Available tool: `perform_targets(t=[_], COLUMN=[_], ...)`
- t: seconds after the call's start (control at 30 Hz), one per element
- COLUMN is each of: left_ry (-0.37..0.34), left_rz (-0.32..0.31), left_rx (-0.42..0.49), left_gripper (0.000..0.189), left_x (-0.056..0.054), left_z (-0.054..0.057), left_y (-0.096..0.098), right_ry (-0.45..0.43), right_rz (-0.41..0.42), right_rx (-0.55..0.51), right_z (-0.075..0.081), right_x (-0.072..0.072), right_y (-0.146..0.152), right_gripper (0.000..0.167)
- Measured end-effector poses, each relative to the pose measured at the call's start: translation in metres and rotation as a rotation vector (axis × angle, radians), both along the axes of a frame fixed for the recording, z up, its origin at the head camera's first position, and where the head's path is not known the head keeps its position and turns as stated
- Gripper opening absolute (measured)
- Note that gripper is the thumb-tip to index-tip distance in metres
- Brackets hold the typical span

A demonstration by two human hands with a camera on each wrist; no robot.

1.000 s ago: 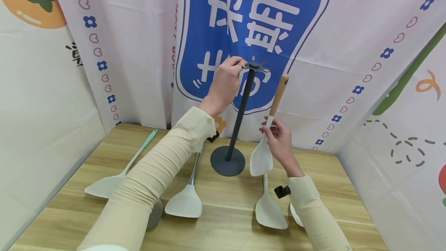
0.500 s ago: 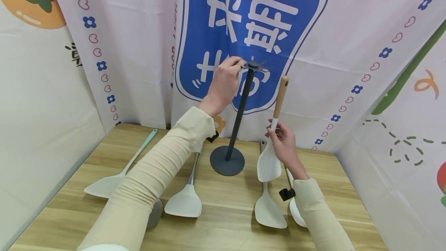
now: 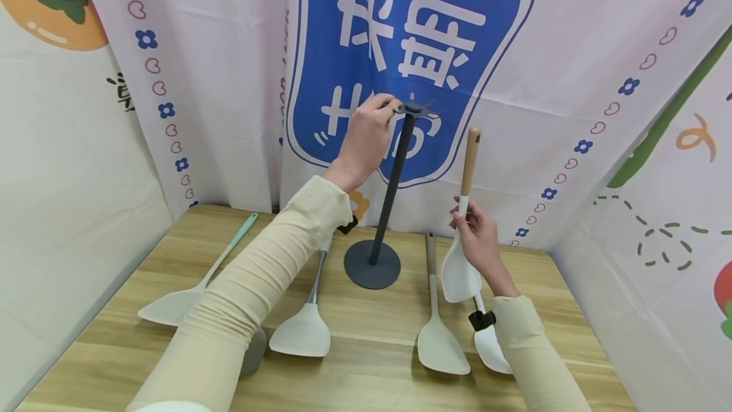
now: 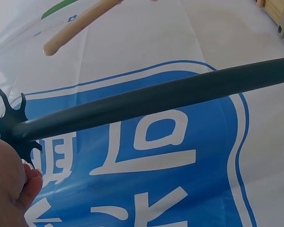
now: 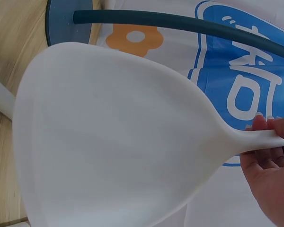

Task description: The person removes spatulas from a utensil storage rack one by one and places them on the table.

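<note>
A dark grey utensil stand [image 3: 394, 186] rises from a round base, with curved hooks around its top. My left hand [image 3: 365, 137] pinches one of those hooks; in the left wrist view its curled fingers [image 4: 32, 185] sit right at the hook. To the right of the stand, my right hand [image 3: 481, 240] grips a turner [image 3: 460, 274] by its white neck. The turner is held upright, wooden handle up and white blade down, above the table. Its blade fills much of the right wrist view.
On the wooden table [image 3: 366, 374] lie a grey-handled turner [image 3: 440, 345], a white utensil [image 3: 490, 350] under my right wrist, a steel-necked turner [image 3: 303, 329] and a mint-handled turner [image 3: 177, 305]. A grey round piece [image 3: 254, 351] shows beside my left sleeve. A printed curtain [image 3: 240, 81] hangs behind.
My right hand has moved right and slightly down with the wooden-handled turner, away from the stand, uncovering the grey-handled turner's handle. My left hand keeps its hold on the stand's hook.
</note>
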State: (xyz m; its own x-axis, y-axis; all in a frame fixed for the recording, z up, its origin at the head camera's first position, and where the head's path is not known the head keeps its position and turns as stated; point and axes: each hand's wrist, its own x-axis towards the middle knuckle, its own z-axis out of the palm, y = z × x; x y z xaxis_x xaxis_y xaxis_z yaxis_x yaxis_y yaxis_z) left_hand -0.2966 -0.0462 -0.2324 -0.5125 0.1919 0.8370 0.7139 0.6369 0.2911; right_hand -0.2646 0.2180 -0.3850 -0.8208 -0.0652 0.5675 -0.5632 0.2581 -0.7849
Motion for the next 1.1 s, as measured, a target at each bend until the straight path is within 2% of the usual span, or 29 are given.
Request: perform_targets(t=[0.23, 0.63, 0.77, 0.97, 1.1], left_ry=[0.002, -0.005, -0.019, -0.007, -0.001], left_rz=[-0.002, -0.003, -0.003, -0.007, -0.008], left_rx=[0.003, 0.008, 0.006, 0.007, 0.007], left_gripper=[0.029, 0.030, 0.030, 0.030, 0.030], left_x=[-0.001, 0.000, 0.001, 0.002, 0.002], left_z=[-0.001, 0.000, 0.000, 0.000, 0.000], left_y=[0.001, 0.001, 0.000, 0.001, 0.000], right_ry=[0.024, 0.014, -0.018, -0.093, -0.095], right_rz=[-0.031, -0.105, -0.144, -0.171, -0.208], right_rx=[0.005, 0.032, 0.040, 0.033, 0.067], right_z=[0.000, -0.005, -0.005, 0.001, -0.006], right_x=[-0.001, -0.006, -0.005, 0.005, 0.004], right_y=[0.013, 0.038, 0.044, 0.049, 0.059], right_gripper=[0.030, 0.031, 0.032, 0.033, 0.033])
